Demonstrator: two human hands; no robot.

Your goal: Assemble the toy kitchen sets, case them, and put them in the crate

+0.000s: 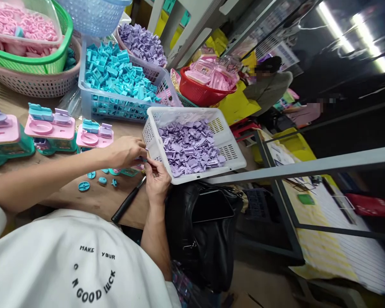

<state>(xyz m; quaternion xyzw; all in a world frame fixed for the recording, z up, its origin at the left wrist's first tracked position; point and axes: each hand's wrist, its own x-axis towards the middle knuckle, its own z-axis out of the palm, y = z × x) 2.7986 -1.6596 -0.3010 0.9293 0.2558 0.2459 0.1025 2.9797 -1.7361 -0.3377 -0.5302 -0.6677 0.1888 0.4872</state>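
My left hand (126, 152) reaches in from the left with its fingers curled in a pinch. Meeting it at the fingertips is my right hand (158, 177), thumb and fingers pressed together. Whatever they hold is small and mostly hidden by the fingers. Under them, a teal and pink toy part (131, 171) lies on the brown work surface (99, 201). A hammer (128, 201) with a black handle rests beside my right wrist. Small round blue pieces (84, 186) are scattered below my left forearm. Just beyond the hands stands a white basket (234, 160) of purple plastic parts (192, 149).
Pink and teal toy assemblies (51, 128) line up at left. Behind them are a blue basket (115, 107) of turquoise parts and a green basket (28, 62) of pink parts. A black bag (199, 239) hangs right, near a metal rail (308, 167). People (269, 90) sit farther off.
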